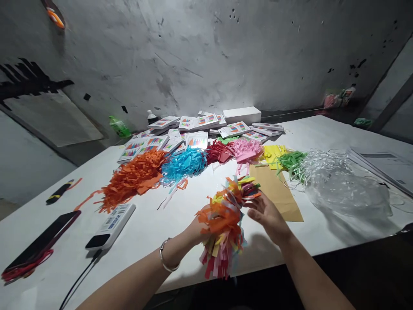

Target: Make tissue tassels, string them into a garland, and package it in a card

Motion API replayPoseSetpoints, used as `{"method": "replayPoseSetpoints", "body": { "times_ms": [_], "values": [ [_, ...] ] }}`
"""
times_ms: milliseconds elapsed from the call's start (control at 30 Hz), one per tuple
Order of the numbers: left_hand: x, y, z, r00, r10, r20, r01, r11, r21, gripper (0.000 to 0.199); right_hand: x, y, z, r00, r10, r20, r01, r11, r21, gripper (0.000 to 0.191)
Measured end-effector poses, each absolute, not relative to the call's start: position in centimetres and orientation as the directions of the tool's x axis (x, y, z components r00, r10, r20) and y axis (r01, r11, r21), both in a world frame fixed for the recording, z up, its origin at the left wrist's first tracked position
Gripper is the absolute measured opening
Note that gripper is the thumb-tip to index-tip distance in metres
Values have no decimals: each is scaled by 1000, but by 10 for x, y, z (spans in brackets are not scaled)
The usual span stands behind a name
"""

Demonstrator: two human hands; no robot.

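A bunch of multicoloured paper tassels (pixel 222 215), in orange, yellow, pink, red and light blue, is held above the front of the white table. My left hand (pixel 196 229), with a silver bangle on the wrist, is closed around it from the left, its fingers mostly hidden behind the strips. On the other side, my right hand (pixel 270 215) has its fingers curled at the bunch's upper right end, the thumb a little apart from them. Beyond lie piles of orange tassels (pixel 134 176), blue tassels (pixel 185 163), dark red tassels (pixel 219 151) and pink tassels (pixel 248 150).
Yellow strips (pixel 273 156), green strips (pixel 292 162) and clear plastic bags (pixel 348 189) continue rightward, beside a brown paper sheet (pixel 284 193). Printed boxes (pixel 203 122) are heaped near the wall. A white device (pixel 111 227) with a cable, a phone (pixel 41 241) and a cutter (pixel 60 192) lie left.
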State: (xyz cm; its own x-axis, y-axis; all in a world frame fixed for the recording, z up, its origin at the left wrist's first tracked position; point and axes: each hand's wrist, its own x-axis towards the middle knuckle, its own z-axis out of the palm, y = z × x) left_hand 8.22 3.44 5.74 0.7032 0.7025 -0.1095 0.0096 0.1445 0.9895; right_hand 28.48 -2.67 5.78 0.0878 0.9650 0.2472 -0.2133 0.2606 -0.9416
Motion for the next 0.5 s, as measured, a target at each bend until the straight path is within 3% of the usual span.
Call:
{"method": "replayPoseSetpoints", "body": {
  "times_ms": [100, 267, 367, 467, 500],
  "values": [
    [76, 33, 73, 670, 730, -132, 62, 122, 991, 45, 267, -16, 57, 162, 968, 191, -242, 226, -943, 38],
    [69, 51, 84, 569, 815, -109, 98, 64, 993, 69, 265, 7, 48, 224, 960, 166, -99, 192, -976, 41],
    [59, 83, 75, 446, 886, -123, 344, -43, 938, 67, 281, -11, 46, 280, 945, 169, 48, 161, -986, 50],
    [43, 119, 60, 349, 924, 158, 600, -349, 720, 70, 314, -60, 56, 271, 916, 296, 217, 242, -946, 44],
    [39, 128, 54, 348, 886, 307, 619, -463, 635, 66, 333, -78, 61, 220, 872, 437, 366, 341, -866, 40]
  ]
}}
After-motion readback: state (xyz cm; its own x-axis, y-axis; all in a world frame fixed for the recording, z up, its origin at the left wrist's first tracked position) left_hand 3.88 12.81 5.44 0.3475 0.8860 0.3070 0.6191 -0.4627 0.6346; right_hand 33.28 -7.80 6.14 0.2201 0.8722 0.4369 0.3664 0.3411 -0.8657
